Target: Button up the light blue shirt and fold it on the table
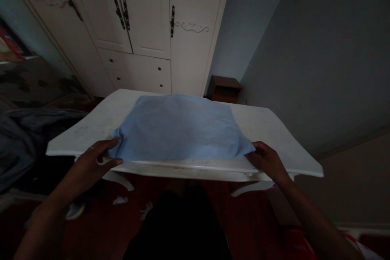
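A light blue cloth [179,128] lies spread out over a white table [274,130], its near edge close to the table's front. My right hand [268,160] pinches the cloth's near right corner between thumb and fingers and draws it into a point. At the near left corner is my left hand [94,164], wearing a ring. Its thumb and fingers are apart, with their tips touching the cloth, which is bunched there. The fabric between them shows. What kind of cloth piece it is cannot be made out.
A white wardrobe [146,20] with dark handles stands behind the table. A small brown cabinet [225,88] is by the wall at the back right. Dark clothing [21,138] is heaped at the left. The red floor [103,227] has scraps on it.
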A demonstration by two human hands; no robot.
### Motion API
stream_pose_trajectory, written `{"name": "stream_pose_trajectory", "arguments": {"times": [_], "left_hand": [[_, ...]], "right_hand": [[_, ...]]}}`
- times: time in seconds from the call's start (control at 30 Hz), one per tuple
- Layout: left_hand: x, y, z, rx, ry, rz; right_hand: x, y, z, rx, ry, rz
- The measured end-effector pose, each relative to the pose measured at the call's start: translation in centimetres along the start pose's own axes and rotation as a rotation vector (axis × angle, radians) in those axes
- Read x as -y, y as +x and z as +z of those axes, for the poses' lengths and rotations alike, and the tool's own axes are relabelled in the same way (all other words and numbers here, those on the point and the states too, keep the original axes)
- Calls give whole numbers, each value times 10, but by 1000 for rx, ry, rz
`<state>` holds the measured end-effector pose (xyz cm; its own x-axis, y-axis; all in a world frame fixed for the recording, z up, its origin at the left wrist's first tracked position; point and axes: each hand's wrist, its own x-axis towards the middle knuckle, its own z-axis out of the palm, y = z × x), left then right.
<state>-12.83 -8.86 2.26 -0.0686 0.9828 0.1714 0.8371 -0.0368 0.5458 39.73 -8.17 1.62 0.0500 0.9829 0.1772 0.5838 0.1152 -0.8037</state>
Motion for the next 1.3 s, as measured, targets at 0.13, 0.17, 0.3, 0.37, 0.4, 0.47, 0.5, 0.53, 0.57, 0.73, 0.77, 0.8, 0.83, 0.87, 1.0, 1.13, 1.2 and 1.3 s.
{"name": "stream_pose_trajectory", "arguments": {"times": [0.13, 0.17, 0.3, 0.37, 0.4, 0.47, 0.5, 0.53, 0.57, 0.73, 0.77, 0.8, 0.83, 0.87, 1.0, 1.13, 1.2, 1.3], "left_hand": [[3, -4, -1, -66, -26, -28], [4, -5, -1, -96, -40, -39], [8, -2, 3, -260, -104, -113], [8, 1, 5, -297, -106, -144], [8, 2, 6, -305, -99, -150], [5, 2, 8, -323, -86, -153], [4, 2, 8, -338, -87, -151], [3, 1, 9, -357, -92, -148], [1, -1, 10, -374, -98, -146], [-2, -6, 11, -356, -119, -178], [-4, -6, 11, -349, -110, -178], [-5, -6, 10, -338, -84, -169], [-8, -6, 10, -321, -46, -160], [-11, -6, 8, -300, -6, -162], [-32, -9, 3, -178, -15, -336], [-48, -14, 5, -145, -494, -490], [-50, -14, 7, -186, -714, -531], [-50, -11, 9, -210, -789, -576]], "right_hand": [[4, -4, -2, -5, 12, -17], [4, -4, -4, -18, -31, -34], [-6, -2, -14, -84, -223, -127], [-15, 1, -19, -83, -279, -172], [-19, 4, -20, -78, -299, -194], [-25, 8, -19, -72, -328, -231], [-26, 9, -18, -73, -340, -241], [-27, 11, -15, -79, -347, -243], [-26, 11, -13, -85, -349, -234], [-13, 9, -4, -78, -265, -128], [-10, 8, -4, -67, -252, -102], [-6, 7, -5, -52, -246, -75], [-3, 6, -7, -31, -246, -44], [1, 5, -8, -9, -246, -11], [17, 1, -12, 157, -150, 158], [30, -4, -9, 240, 121, 350], [32, -6, -5, 238, 305, 446], [30, -5, 3, 204, 573, 507]]}}
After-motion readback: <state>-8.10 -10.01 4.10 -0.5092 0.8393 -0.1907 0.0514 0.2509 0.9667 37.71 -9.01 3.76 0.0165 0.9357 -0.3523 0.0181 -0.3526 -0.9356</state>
